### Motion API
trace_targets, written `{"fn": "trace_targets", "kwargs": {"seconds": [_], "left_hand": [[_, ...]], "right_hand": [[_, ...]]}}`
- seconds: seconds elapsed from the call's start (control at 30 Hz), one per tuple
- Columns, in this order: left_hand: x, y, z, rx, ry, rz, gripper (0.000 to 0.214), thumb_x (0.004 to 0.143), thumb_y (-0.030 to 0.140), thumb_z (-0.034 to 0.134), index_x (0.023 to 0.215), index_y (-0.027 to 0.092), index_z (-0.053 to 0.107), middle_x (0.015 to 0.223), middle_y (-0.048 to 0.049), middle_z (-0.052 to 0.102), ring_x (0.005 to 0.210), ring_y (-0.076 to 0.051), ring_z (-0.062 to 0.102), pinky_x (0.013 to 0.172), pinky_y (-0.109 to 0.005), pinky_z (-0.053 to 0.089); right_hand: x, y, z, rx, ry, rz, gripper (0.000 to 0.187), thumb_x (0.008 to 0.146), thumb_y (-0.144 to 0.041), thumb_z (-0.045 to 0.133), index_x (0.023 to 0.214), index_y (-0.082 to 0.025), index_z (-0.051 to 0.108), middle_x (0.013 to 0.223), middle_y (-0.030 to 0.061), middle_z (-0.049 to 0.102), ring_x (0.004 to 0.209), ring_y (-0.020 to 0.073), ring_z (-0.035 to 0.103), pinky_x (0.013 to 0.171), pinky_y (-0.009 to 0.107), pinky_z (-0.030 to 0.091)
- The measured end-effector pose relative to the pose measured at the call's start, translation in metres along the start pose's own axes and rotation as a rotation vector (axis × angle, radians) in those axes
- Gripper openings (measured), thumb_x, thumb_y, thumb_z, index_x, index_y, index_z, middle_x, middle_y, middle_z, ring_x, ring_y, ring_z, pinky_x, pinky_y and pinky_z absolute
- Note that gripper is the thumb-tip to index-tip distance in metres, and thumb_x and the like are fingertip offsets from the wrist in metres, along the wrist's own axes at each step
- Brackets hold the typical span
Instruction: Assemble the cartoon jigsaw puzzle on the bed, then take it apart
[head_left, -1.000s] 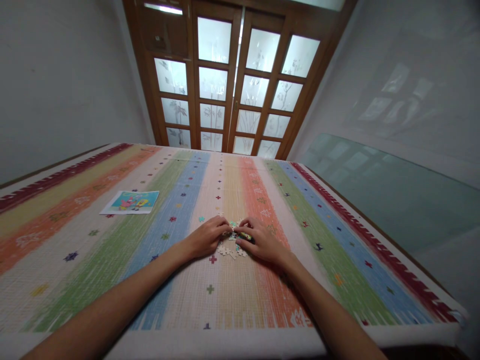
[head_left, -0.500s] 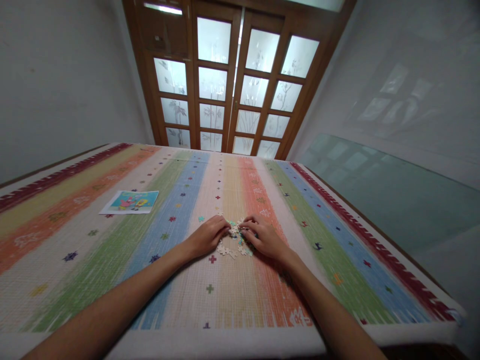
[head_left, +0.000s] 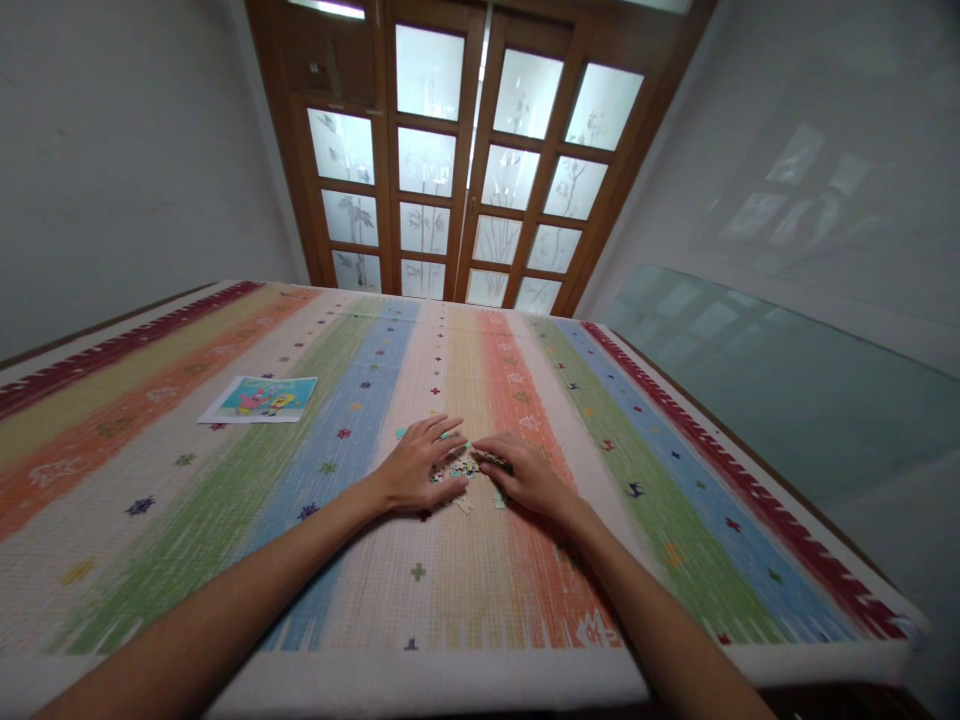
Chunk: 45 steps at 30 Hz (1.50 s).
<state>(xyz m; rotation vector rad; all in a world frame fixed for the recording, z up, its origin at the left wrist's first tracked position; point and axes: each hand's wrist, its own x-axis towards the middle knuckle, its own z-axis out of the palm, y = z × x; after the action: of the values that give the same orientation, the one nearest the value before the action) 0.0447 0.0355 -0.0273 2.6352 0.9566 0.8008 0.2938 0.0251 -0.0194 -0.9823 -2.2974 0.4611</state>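
A small heap of jigsaw puzzle pieces lies on a striped, many-coloured cloth in the middle of the view. My left hand lies flat on the left side of the heap, fingers stretched out and spread over the pieces. My right hand rests on the right side, fingers extended and touching the pieces. Neither hand grips a piece that I can make out. Part of the heap is hidden under both palms.
A printed cartoon picture card lies on the cloth at the far left. Wooden doors with frosted glass panes stand beyond the far edge. A green glass panel leans at the right. The cloth's near edge is close to me.
My left hand has opened from a curled pinch to flat, spread fingers over the pieces. The right hand has flattened too, and the heap looks drawn closer together between them.
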Motion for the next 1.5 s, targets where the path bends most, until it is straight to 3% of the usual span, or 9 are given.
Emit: {"fn": "trace_targets", "kwargs": {"seconds": [0.07, 0.17, 0.33, 0.47, 0.57, 0.73, 1.0, 1.27, 1.5], "left_hand": [[-0.001, -0.003, 0.003, 0.045, -0.072, -0.03, 0.067, 0.086, 0.058, 0.073, 0.138, 0.018, 0.059, 0.153, -0.0183, 0.047, 0.145, -0.042, 0.036, 0.118, -0.068, 0.023], [0.0, -0.007, 0.008, 0.037, -0.08, -0.033, 0.05, 0.097, 0.052, 0.061, 0.134, 0.018, 0.061, 0.145, -0.016, 0.057, 0.141, -0.037, 0.044, 0.12, -0.065, 0.025], [0.001, -0.009, 0.009, -0.083, 0.058, 0.008, 0.034, 0.11, 0.033, 0.037, 0.126, 0.019, 0.064, 0.135, -0.0118, 0.065, 0.13, -0.023, 0.057, 0.113, -0.045, 0.045], [0.001, -0.007, 0.002, 0.105, 0.093, -0.149, 0.056, 0.101, 0.058, 0.053, 0.139, 0.017, 0.056, 0.152, -0.016, 0.05, 0.149, -0.039, 0.031, 0.121, -0.07, 0.013], [-0.001, -0.006, -0.003, 0.145, -0.079, -0.273, 0.088, 0.089, 0.077, 0.057, 0.152, 0.017, 0.045, 0.161, -0.0204, 0.035, 0.15, -0.05, 0.02, 0.114, -0.081, 0.004], [-0.002, -0.005, -0.004, 0.117, -0.268, -0.15, 0.113, 0.075, 0.091, 0.059, 0.157, 0.016, 0.037, 0.163, -0.0203, 0.031, 0.153, -0.046, 0.015, 0.12, -0.07, 0.006], [-0.003, -0.006, 0.008, -0.031, -0.163, -0.049, 0.125, 0.071, 0.086, 0.07, 0.162, 0.014, 0.021, 0.162, -0.0244, 0.031, 0.15, -0.042, 0.029, 0.121, -0.059, 0.027], [0.007, 0.014, 0.019, -0.037, -0.133, -0.075, 0.135, 0.063, 0.085, 0.076, 0.161, 0.01, 0.019, 0.162, -0.0281, 0.027, 0.149, -0.046, 0.029, 0.121, -0.063, 0.024], [0.009, 0.021, 0.029, 0.012, -0.049, -0.073, 0.078, 0.087, 0.063, 0.07, 0.145, 0.017, 0.045, 0.15, -0.0202, 0.05, 0.144, -0.04, 0.039, 0.119, -0.062, 0.03]], "right_hand": [[0.0, 0.004, 0.0, 0.05, 0.046, 0.059, 0.029, 0.1, -0.026, 0.054, 0.124, -0.023, 0.07, 0.117, 0.012, 0.074, 0.108, 0.0249, 0.068, 0.096, 0.045, 0.054], [-0.001, 0.015, -0.008, 0.125, 0.089, 0.159, 0.032, 0.1, -0.03, 0.053, 0.127, -0.023, 0.069, 0.121, 0.0126, 0.073, 0.107, 0.025, 0.069, 0.096, 0.047, 0.055], [-0.013, 0.039, -0.039, 0.081, -0.118, 0.098, 0.056, 0.091, -0.05, 0.069, 0.141, -0.025, 0.062, 0.152, 0.0145, 0.054, 0.14, 0.0328, 0.05, 0.117, 0.057, 0.036], [-0.024, 0.053, -0.048, 0.01, -0.305, 0.173, 0.097, 0.071, -0.063, 0.084, 0.153, -0.024, 0.048, 0.164, 0.0169, 0.033, 0.154, 0.0404, 0.021, 0.122, 0.063, 0.022], [-0.024, 0.054, -0.044, 0.047, -0.341, 0.165, 0.086, 0.079, -0.063, 0.078, 0.151, -0.027, 0.05, 0.165, 0.0153, 0.029, 0.155, 0.0384, 0.02, 0.122, 0.064, 0.02], [-0.017, 0.046, -0.033, 0.082, -0.328, 0.123, 0.062, 0.095, -0.054, 0.065, 0.15, -0.029, 0.051, 0.164, 0.0128, 0.032, 0.154, 0.0322, 0.026, 0.125, 0.06, 0.018], [-0.004, 0.015, 0.009, 0.238, -0.168, 0.105, 0.059, 0.104, -0.051, 0.046, 0.159, -0.03, 0.037, 0.167, 0.0052, 0.03, 0.155, 0.0241, 0.024, 0.128, 0.054, 0.018], [0.019, -0.008, 0.044, 0.721, 0.033, 0.398, 0.071, 0.102, -0.067, 0.031, 0.164, -0.037, 0.013, 0.171, -0.001, 0.016, 0.157, 0.0201, 0.019, 0.126, 0.053, 0.025], [0.015, 0.009, 0.035, 0.545, 0.201, 0.329, 0.065, 0.104, -0.065, 0.018, 0.163, -0.038, 0.017, 0.169, 0.0008, 0.028, 0.158, 0.0166, 0.013, 0.126, 0.054, 0.02]]}}
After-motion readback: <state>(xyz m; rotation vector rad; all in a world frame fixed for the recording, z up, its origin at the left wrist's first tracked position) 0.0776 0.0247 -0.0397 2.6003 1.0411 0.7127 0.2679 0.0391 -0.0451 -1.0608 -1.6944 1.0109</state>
